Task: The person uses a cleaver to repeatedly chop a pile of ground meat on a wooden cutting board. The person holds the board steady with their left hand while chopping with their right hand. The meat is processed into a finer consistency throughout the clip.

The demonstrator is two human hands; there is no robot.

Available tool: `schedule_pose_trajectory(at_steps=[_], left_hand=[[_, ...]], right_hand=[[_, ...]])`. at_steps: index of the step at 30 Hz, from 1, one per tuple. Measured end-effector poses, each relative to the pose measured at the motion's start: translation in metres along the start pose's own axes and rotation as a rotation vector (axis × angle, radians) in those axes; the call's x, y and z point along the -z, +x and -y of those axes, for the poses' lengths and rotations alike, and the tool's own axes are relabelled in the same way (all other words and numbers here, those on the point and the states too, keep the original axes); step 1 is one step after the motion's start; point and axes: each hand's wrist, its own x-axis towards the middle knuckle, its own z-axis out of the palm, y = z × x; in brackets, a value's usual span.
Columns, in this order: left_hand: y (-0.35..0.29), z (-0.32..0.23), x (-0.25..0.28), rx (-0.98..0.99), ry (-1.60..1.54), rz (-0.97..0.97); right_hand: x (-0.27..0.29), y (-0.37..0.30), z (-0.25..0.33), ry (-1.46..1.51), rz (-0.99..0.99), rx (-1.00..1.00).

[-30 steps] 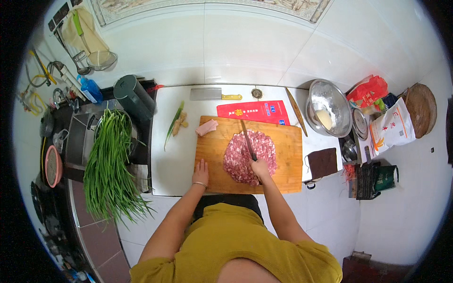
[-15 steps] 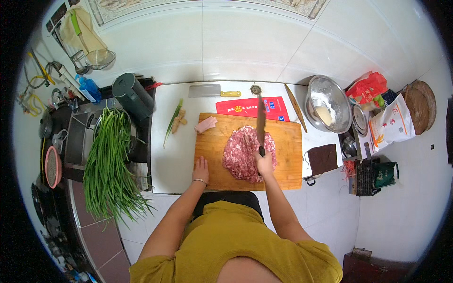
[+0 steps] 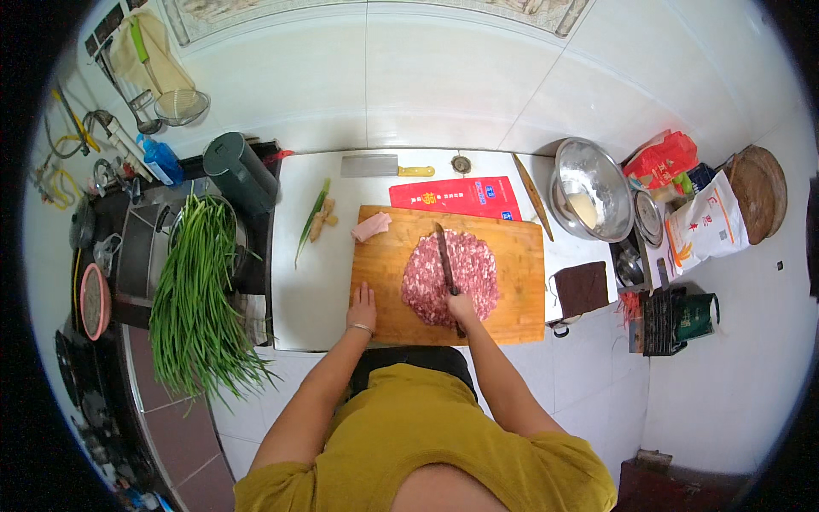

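Observation:
My right hand is wrapped round the handle of a kitchen knife. The knife's dark blade lies over a flat round heap of minced meat on the wooden cutting board. On the board's left edge rests my left hand, fingers stretched out and nothing in it. At the board's upper left corner sits a pale pink slab, perhaps meat or skin. Left of the board, a spring onion lies beside some ginger.
Behind the board lie a red packet and a cleaver. A steel bowl holding pale dough stands at the right, near a brown cloth. Long green chives hang over the left counter beside a dark bin-like container.
My right hand has brought the knife down and to the left, from above the meat's right side onto its middle. My left hand has stayed put.

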Motion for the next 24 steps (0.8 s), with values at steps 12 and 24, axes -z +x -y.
schedule_pose_trajectory(at_steps=[12,24], left_hand=[[-0.003,0.002,-0.001,0.017,0.037,0.019],[-0.011,0.004,0.007,0.005,0.013,0.019]], right_hand=[[0.04,-0.022,0.05,0.278,0.203,-0.028],[0.025,-0.015,0.056,0.077,0.153,0.05]])
